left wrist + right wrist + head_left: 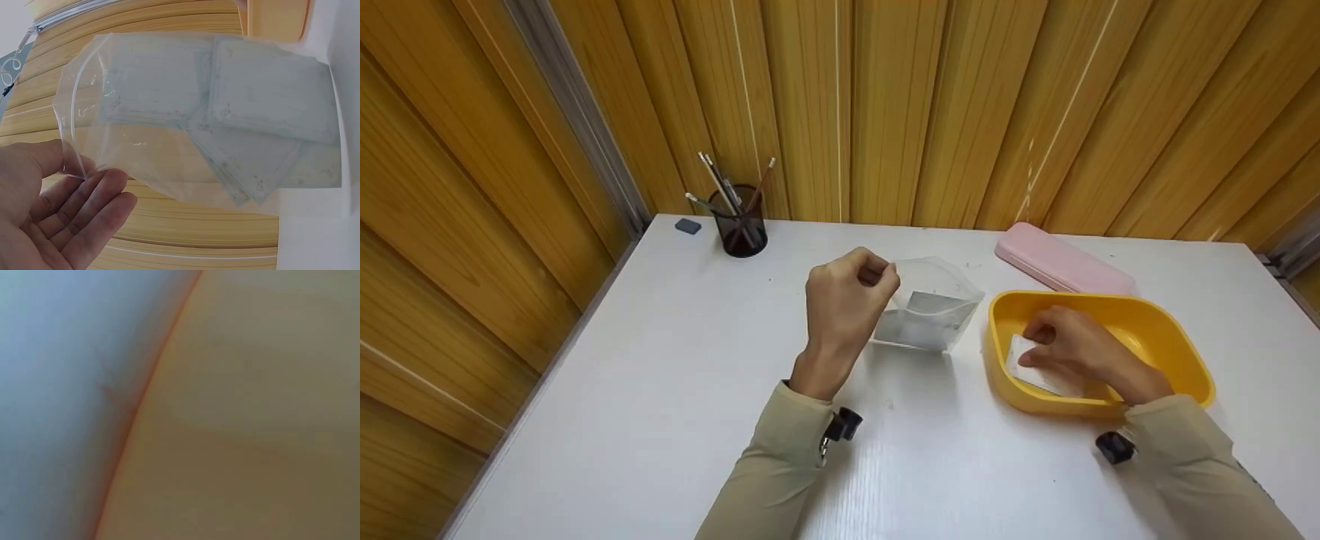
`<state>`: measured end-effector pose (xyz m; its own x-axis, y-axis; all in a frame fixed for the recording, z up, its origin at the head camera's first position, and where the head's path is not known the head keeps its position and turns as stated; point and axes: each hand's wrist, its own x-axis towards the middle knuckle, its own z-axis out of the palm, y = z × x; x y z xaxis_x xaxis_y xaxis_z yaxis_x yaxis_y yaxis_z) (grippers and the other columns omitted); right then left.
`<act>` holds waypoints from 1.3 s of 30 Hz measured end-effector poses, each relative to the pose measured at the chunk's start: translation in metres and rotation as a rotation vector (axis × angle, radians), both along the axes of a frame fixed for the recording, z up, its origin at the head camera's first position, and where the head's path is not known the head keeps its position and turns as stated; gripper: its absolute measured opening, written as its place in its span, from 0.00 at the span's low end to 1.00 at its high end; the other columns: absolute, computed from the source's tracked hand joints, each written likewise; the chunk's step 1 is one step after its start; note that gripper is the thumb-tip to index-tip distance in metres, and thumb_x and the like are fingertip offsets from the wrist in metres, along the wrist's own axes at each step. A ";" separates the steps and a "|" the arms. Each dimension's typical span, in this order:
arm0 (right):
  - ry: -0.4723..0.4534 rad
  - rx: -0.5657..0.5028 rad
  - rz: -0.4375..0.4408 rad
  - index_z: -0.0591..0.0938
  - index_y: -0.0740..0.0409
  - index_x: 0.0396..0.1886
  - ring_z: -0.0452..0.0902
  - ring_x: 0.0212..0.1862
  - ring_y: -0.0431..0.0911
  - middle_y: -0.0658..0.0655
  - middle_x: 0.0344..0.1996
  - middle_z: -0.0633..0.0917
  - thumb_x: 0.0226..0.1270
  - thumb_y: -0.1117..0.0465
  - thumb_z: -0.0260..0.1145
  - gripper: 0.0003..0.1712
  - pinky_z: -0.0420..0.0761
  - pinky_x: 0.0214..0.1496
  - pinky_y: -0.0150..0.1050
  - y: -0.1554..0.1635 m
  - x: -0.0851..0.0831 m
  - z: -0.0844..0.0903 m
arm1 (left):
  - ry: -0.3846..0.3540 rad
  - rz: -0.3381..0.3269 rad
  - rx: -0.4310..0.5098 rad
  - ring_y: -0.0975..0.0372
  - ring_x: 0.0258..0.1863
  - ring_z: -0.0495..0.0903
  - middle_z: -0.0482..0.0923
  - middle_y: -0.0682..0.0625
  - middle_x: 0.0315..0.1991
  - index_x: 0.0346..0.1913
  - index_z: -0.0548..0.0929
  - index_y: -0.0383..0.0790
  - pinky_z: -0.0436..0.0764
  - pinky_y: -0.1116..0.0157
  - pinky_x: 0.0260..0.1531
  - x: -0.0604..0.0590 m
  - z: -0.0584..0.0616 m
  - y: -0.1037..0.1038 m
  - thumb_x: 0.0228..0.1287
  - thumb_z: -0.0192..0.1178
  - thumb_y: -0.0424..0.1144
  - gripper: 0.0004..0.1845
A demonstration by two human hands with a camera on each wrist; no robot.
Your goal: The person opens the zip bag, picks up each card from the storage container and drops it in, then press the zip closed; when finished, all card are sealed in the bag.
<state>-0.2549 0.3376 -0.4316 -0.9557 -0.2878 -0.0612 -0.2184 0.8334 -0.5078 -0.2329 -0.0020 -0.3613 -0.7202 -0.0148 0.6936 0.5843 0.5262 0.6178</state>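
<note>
On the white table (660, 375), bagging step: left hand (844, 300) pinching clear plastic zip bag (934, 311) open, right hand (1072, 349) gripping white card (1039, 371) inside yellow plastic tray (1177, 341); next, lift and insert.

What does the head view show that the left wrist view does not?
Head view only: the oval yellow plastic tub, the right hand inside it on a white sheet, the pink case and the black pen cup. Left wrist view only: pale cards inside the bag. Both: the left hand pinching the clear plastic zip bag.
</note>
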 end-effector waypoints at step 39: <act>0.161 -0.078 0.065 0.87 0.67 0.47 0.78 0.37 0.49 0.55 0.36 0.86 0.67 0.70 0.75 0.10 0.78 0.38 0.30 0.010 0.006 0.024 | 0.002 0.003 0.007 0.62 0.22 0.85 0.87 0.49 0.23 0.29 0.89 0.35 0.83 0.68 0.25 0.000 0.001 -0.001 0.63 0.70 0.28 0.05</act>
